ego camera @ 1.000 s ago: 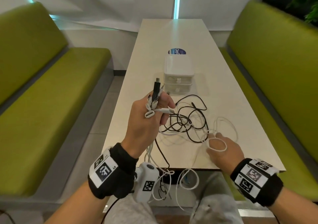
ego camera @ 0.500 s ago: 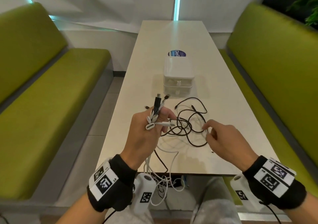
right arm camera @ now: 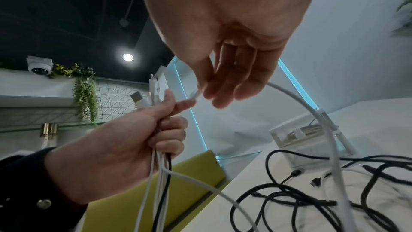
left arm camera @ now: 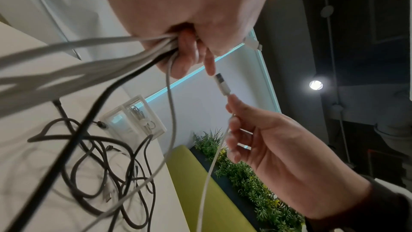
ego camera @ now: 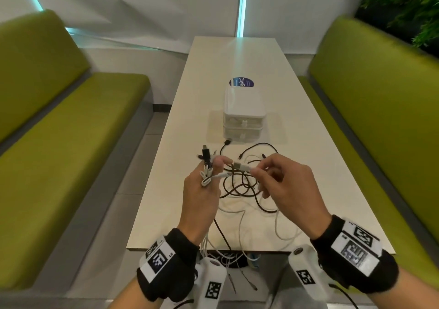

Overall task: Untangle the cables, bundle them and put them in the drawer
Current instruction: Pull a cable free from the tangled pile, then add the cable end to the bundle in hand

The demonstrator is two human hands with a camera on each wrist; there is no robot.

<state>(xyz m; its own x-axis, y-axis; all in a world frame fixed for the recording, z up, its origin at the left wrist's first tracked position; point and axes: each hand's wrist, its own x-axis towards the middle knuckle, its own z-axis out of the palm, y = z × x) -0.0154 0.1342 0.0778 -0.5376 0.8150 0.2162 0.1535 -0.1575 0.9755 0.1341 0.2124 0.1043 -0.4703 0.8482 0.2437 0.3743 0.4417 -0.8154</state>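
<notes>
My left hand [ego camera: 209,173] is raised over the table and grips a bunch of cable ends [ego camera: 206,166], white plugs and one black; their cords hang past the front edge. My right hand [ego camera: 257,171] pinches a white cable just behind its USB plug [ego camera: 241,166] and holds the plug close to my left index fingertip. The left wrist view shows that plug [left arm camera: 222,84] just below the left fingers [left arm camera: 209,66]. A tangle of black and white cables [ego camera: 244,190] lies on the table. The small white drawer unit [ego camera: 243,118] stands behind it, both drawers closed.
The long white table [ego camera: 237,59] runs away from me between two green benches [ego camera: 71,130] [ego camera: 380,118]. A round blue sticker [ego camera: 241,82] lies beyond the drawer unit. Plants [ego camera: 403,4] stand at the far right.
My right hand left the white loop at the table's front edge, passed over the tangle, took up a white plug and lifted it towards my left hand. The left hand stayed raised.
</notes>
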